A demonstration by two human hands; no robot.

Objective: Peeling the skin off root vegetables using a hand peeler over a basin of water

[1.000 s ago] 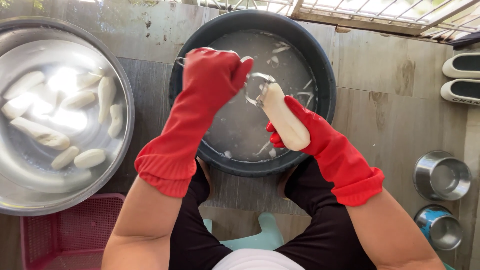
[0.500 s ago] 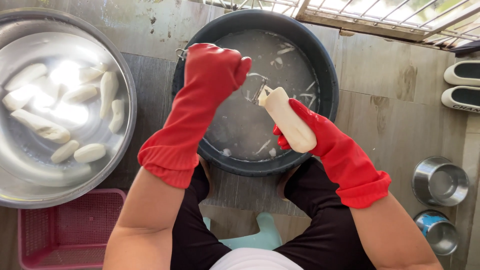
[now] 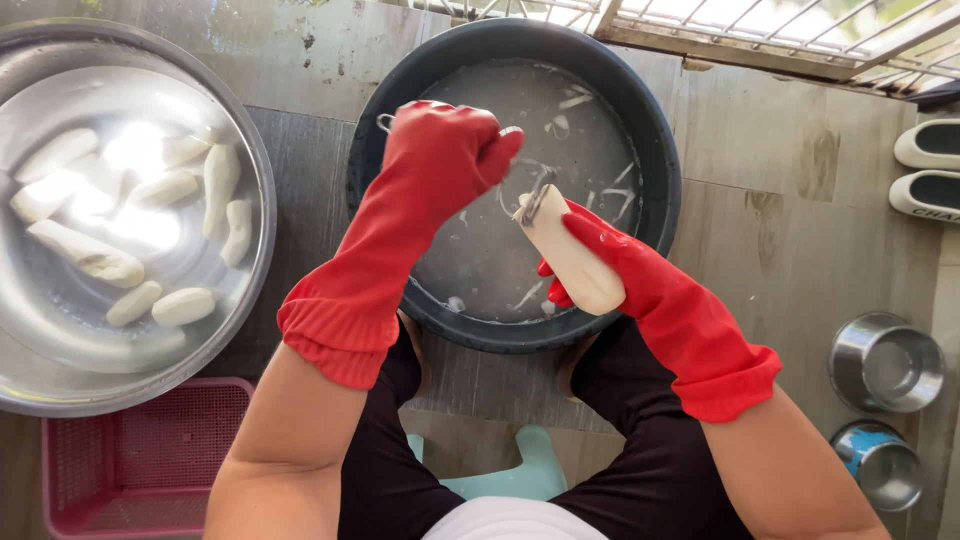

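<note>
White root (image 3: 572,260) is gripped by the right hand (image 3: 610,250) above the black tub (image 3: 655,150), its long axis running from near right to far left. The peeler (image 3: 535,195) is clenched in the left hand (image 3: 440,160) at the root's far tip, with open room over the water.

Packages, labels, signs, screens: none in view. Nearest item to a label is dark lettering printed on the side of one white slipper (image 3: 925,195), at the right edge of the floor beside a second white slipper (image 3: 928,146); the print is partly cut off by the frame.
</note>
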